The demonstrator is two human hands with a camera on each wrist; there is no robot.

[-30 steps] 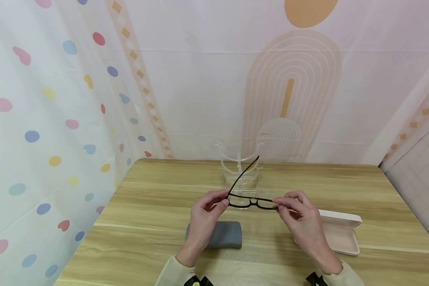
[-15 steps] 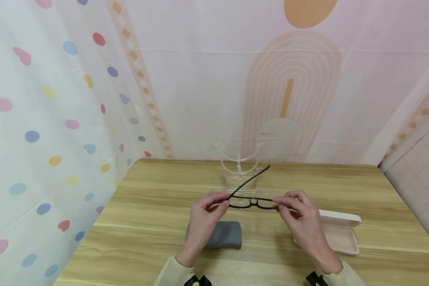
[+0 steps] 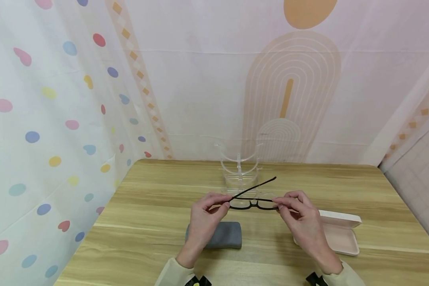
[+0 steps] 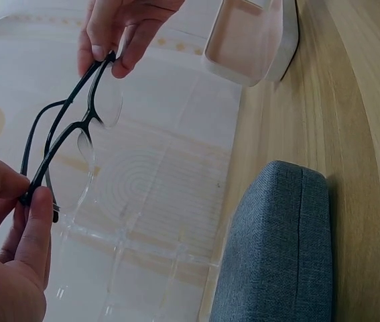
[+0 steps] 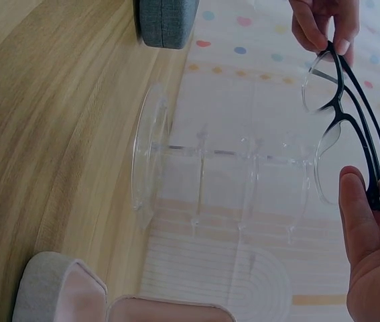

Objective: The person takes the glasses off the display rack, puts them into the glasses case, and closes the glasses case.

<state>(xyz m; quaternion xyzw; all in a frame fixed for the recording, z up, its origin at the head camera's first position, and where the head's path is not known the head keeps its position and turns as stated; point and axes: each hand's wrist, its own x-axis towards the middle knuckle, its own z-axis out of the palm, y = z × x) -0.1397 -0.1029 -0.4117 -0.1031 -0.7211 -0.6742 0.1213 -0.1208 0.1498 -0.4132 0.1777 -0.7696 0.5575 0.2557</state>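
Observation:
Black-rimmed glasses [image 3: 254,203] are held level above the table, between both hands. My left hand [image 3: 202,224] pinches the left end of the frame, by the hinge, with thumb and fingers. One temple arm [image 3: 259,185] slants up and right from there, partly folded inward. At the other end my right hand [image 3: 304,222] pinches the frame's right corner. A second dark arm [image 4: 72,100] runs close along the frame in the left wrist view. Fingers hide both hinges. Below the left hand lies a grey fabric glasses case [image 3: 226,235], partly covered by that forearm.
Beside my right wrist a pale glasses case [image 3: 343,238] lies with its lid up and a pink lining. A clear plastic glasses stand [image 3: 239,163] rises behind the glasses, near the table's [image 3: 164,174] back edge. A patterned curtain [image 3: 200,99] hangs behind.
The left temple arm has swung down and to the right, closer to the frame. Both hands have kept their places and their pinch on the glasses.

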